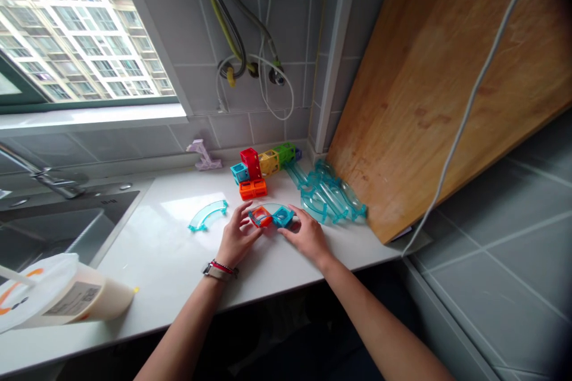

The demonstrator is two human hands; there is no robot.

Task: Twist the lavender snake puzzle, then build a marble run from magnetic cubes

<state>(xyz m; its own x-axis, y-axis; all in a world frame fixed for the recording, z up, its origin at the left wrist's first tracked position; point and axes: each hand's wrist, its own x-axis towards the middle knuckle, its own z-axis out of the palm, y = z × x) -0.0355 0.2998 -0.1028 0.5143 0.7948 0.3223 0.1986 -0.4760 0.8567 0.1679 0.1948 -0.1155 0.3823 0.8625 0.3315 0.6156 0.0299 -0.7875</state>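
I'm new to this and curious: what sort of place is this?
Probably a home kitchen: there's a grey straight-edged sink, a shiny silver metal tap and a large brown wooden board.

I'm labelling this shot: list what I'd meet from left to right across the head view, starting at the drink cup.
Lidded drink cup → translucent teal curved track piece → left hand → orange cube block → teal cube block → right hand → wooden board.

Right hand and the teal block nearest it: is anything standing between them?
Nothing visible does: the right hand meets the teal block directly. The teal track pieces lie farther back to the right, out of the way.
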